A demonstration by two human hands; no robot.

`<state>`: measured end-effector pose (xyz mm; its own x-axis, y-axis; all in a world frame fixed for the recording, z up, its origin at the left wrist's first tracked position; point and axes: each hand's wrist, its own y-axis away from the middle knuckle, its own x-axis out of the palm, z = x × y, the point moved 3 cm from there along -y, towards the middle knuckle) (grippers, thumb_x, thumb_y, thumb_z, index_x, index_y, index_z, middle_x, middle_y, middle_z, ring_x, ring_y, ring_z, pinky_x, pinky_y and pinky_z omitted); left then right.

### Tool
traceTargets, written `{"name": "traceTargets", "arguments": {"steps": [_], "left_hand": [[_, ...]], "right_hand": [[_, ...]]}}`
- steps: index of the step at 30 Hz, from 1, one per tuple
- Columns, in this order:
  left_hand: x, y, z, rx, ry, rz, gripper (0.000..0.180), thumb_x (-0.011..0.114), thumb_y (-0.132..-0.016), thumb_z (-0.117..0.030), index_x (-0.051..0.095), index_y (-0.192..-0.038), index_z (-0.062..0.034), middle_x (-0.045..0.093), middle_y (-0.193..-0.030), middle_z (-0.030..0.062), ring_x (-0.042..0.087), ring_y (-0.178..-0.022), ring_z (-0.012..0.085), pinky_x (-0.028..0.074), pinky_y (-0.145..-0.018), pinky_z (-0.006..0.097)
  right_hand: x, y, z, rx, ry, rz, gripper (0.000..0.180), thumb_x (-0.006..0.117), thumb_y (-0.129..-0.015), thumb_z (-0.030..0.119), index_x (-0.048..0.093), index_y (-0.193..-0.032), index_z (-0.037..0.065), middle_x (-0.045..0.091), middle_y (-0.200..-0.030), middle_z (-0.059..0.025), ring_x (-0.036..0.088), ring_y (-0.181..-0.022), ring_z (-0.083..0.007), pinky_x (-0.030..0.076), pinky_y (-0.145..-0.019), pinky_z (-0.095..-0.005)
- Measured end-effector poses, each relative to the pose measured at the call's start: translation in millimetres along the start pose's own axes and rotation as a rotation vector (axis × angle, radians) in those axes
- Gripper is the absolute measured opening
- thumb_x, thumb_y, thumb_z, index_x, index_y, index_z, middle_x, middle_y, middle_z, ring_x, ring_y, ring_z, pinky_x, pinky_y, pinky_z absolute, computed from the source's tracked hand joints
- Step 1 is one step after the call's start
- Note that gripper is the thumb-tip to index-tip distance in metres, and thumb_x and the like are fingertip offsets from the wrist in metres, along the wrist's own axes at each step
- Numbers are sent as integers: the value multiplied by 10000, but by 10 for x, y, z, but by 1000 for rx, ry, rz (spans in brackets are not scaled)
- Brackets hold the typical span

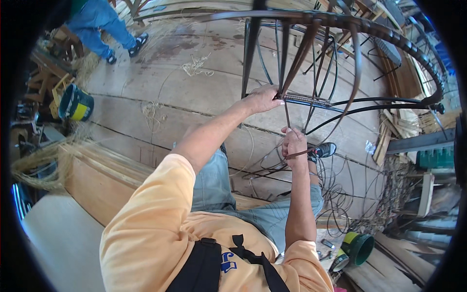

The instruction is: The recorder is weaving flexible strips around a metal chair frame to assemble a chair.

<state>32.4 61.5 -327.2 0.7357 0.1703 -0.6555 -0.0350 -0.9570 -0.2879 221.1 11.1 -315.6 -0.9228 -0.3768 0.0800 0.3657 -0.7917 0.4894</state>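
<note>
A dark metal furniture frame (357, 23) with curved rods rises in front of me, its upper ring partly wrapped in brown strip. My left hand (262, 99) is closed round the end of a low crossbar (306, 99), where brown strip is wound in close turns. From that spot a brown weaving strip (287, 116) runs down to my right hand (295, 143), whose fingers are pinched on it. More of the strip trails past my right wrist toward loose coils (338, 194) on the floor. My left fingertips are partly hidden behind the bar.
A co-worker's jeans (99, 24) and sandals show at the far left. One dark bucket with a yellow label (77, 103) stands at left, another green bucket (359, 248) at lower right. Wooden boards (97, 180) lie beside me; fibre scraps (197, 65) are on the tiled floor.
</note>
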Motion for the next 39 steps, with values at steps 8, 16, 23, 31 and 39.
{"name": "traceTargets", "arguments": {"steps": [8,16,23,31,39], "left_hand": [[-132,215,-170,43,18,-157,285,541,-812,-180,534,-1039,-8,545,-1053,177,513,-1001,341,412,-868,391],[-129,51,-30,135,57,-95,238,528,-829,-201,563,-1015,-55,553,-1058,143,538,-970,311,427,-834,390],[-92,-38,1,-121,131,184,296,545,-843,-220,574,-1127,-142,627,-942,139,608,-884,249,460,-759,326],[-128,5,-57,-187,114,152,283,552,-839,-260,587,-1068,-97,626,-916,149,601,-867,302,455,-731,348],[-126,-38,-111,-159,121,137,300,565,-815,-285,613,-1035,-86,620,-961,148,590,-911,299,448,-769,342]], "right_hand": [[95,141,-46,-31,-135,-39,144,450,-857,169,512,-864,39,303,-481,39,265,-343,-72,199,-311,-224],[84,253,144,-331,174,1,145,536,-855,168,600,-844,39,375,-503,75,318,-429,-14,230,-401,-167],[183,96,796,-822,55,110,172,584,-812,136,659,-880,-3,453,-1268,-130,420,-1165,-231,304,-978,-356],[281,-93,707,-475,-641,72,263,527,-882,280,568,-918,23,376,-604,18,411,-556,-120,396,-533,-274],[194,-71,23,-313,-548,-40,338,582,-840,370,547,-816,34,329,-555,51,322,-473,-56,288,-431,-205]]}}
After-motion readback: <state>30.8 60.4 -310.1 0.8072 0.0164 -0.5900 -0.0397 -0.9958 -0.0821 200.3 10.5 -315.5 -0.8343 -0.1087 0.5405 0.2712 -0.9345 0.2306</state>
